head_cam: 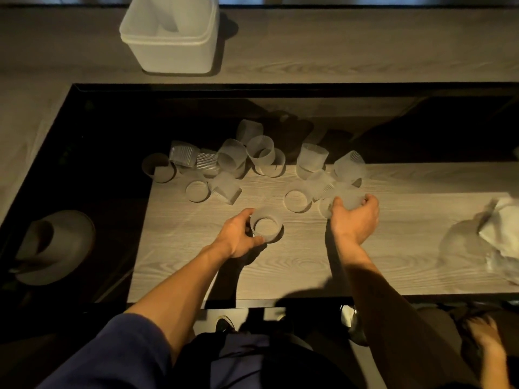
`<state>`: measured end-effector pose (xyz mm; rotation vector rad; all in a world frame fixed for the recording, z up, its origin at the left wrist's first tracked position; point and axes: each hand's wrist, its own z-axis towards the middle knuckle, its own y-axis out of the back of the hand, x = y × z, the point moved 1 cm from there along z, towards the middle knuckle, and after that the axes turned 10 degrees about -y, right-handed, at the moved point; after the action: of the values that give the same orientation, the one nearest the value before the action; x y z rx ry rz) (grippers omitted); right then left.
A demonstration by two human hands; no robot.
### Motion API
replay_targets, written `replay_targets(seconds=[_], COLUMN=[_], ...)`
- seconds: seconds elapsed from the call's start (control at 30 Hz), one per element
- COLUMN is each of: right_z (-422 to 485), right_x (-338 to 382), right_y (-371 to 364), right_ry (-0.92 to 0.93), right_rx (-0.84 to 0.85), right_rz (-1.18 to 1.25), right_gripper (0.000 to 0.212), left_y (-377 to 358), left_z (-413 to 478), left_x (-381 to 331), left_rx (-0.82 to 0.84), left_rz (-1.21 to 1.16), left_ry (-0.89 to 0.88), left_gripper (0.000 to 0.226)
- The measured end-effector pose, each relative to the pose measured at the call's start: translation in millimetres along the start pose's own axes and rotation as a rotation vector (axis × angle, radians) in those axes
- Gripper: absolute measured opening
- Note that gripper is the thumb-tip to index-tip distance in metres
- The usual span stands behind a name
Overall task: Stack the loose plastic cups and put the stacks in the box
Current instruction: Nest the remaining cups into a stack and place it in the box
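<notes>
Several clear ribbed plastic cups [233,157] lie scattered across the middle of the glossy table, some upright, some on their sides. My left hand [238,234] grips one upright cup [266,224] that stands on the table near me. My right hand [355,214] holds a second cup [348,199] tilted on its side at the right end of the pile. An open cup [297,200] stands between the two hands. The white plastic box [171,37] sits far back left on the wooden ledge, with a cup stack [182,12] leaning inside it.
A crumpled white plastic bag [500,237] lies at the table's right edge. A light hat [56,245] shows at the left. Another person's hand [486,338] is at the bottom right. The table's front edge runs just before my forearms.
</notes>
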<state>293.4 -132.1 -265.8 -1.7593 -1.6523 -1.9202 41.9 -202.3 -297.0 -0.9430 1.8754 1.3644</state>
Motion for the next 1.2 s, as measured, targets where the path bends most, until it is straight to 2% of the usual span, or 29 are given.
replay_targets(seconds=[0.07, 0.13, 0.2, 0.3, 0.4, 0.53, 0.7, 0.8, 0.87, 0.93, 1.03, 1.13, 1.2], right_z=[-11.1, -24.7, -42.3, -67.9, -81.1, -87.4, -84.4, -79.3, -75.3, -69.2, -57.2, -43.9, -31.5], right_x=[5.1, 10.2, 14.5, 8.6, -5.9, -14.1, -11.0, -17.4, -22.9, -26.9, -27.6, -19.4, -12.9], right_y=[7.1, 9.8, 5.8, -8.4, -24.0, -33.3, -37.0, -39.9, -39.3, -39.1, -36.6, -24.0, -14.0], right_ry=[0.027, 0.074, 0.178, 0.442, 0.596, 0.671, 0.707, 0.713, 0.655, 0.598, 0.506, 0.348, 0.28], right_rx=[-0.056, 0.001, 0.177, 0.466, 0.608, 0.665, 0.617, 0.645, 0.747, 0.811, 0.657, 0.295, 0.118], right_rz=[0.095, 0.172, 0.178, 0.021, -0.089, -0.179, -0.191, -0.381, -0.515, -0.52, -0.395, -0.215, -0.233], right_gripper=[0.073, 0.077, 0.082, 0.085, 0.084, 0.084, 0.08, 0.09, 0.102, 0.107, 0.089, 0.068, 0.069], left_y=[-0.1, -1.3, -2.8, -3.8, -3.1, -1.8, 0.1, -0.5, -0.8, -0.5, -0.3, 0.6, 0.3], left_z=[-0.4, -0.5, 0.3, 2.0, 3.0, 6.4, 3.8, 3.7, 4.7, 5.3, 5.5, 4.3, 3.9], left_x=[1.3, 0.9, -0.5, -2.2, -5.4, -7.6, -4.7, -3.3, -2.0, -2.0, -1.3, -1.3, -0.7], left_rx=[-0.001, -0.007, -0.007, -0.012, -0.029, -0.058, -0.047, -0.044, -0.047, -0.042, -0.032, -0.015, -0.009], left_rz=[0.0, -0.009, -0.017, -0.01, -0.012, 0.028, 0.034, 0.024, 0.029, 0.038, 0.035, 0.027, 0.039], left_ry=[0.003, 0.003, 0.004, -0.004, -0.021, -0.053, -0.038, -0.031, -0.023, -0.019, -0.005, -0.001, 0.003], left_gripper=[0.076, 0.075, 0.075, 0.073, 0.071, 0.069, 0.073, 0.073, 0.072, 0.071, 0.071, 0.073, 0.075])
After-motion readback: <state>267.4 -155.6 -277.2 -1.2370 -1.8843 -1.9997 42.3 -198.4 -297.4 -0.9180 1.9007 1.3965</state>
